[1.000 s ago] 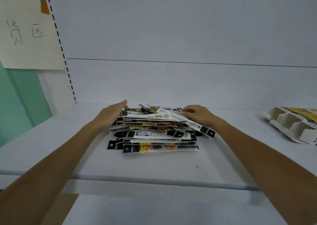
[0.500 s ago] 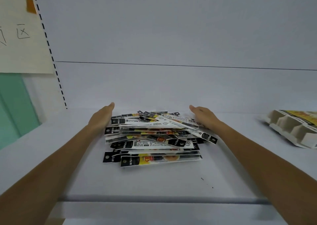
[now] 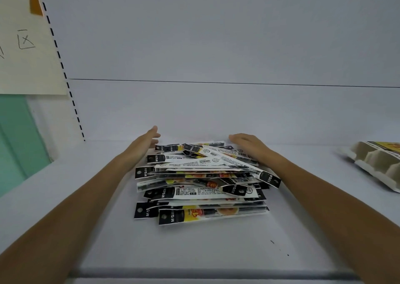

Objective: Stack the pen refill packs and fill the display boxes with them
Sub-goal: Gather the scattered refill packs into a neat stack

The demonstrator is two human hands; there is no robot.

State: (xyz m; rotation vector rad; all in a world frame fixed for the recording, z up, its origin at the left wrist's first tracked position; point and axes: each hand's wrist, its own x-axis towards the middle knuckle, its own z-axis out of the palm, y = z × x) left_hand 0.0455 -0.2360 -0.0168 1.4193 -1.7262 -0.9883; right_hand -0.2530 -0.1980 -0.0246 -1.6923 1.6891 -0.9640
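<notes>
1. The loose heap of long, flat plastic pen refill packs [image 3: 201, 184], printed black, white and yellow, lies on the middle of the shelf, toward its back edge. The packs fan out at different angles. Most black hang-tab ends jut left, and one white pack slants across the top toward the right.
2. The left hand [image 3: 144, 142] is at the heap's far left flank with its fingers straight and released. The right hand [image 3: 249, 146] lies flat against the far right flank, fingers stretched. Neither grasps a pack.
3. Likely risk: squeezing the flanks together could make the slick sleeves slide over one another, so the top packs skid off or the slanted one pivots out. Uneven pressure could also push the whole heap sideways rather than square it.
4. The pale cardboard display box [image 3: 376, 164], with moulded compartments and a yellow printed panel, lies tilted at the shelf's right edge, well apart from the heap and cut off by the frame. No packs show in it.
5. The white shelf [image 3: 194, 247] is smooth, so it probably offers little grip. A few dark specks lie near its front edge.
6. Behind is a plain white back panel [image 3: 216, 34]. At the left a slotted upright [image 3: 65, 76] carries a cream paper sign [image 3: 26, 45] with handwriting and orange tape [image 3: 35, 4], and below the sign is a green wall [image 3: 17, 143].
</notes>
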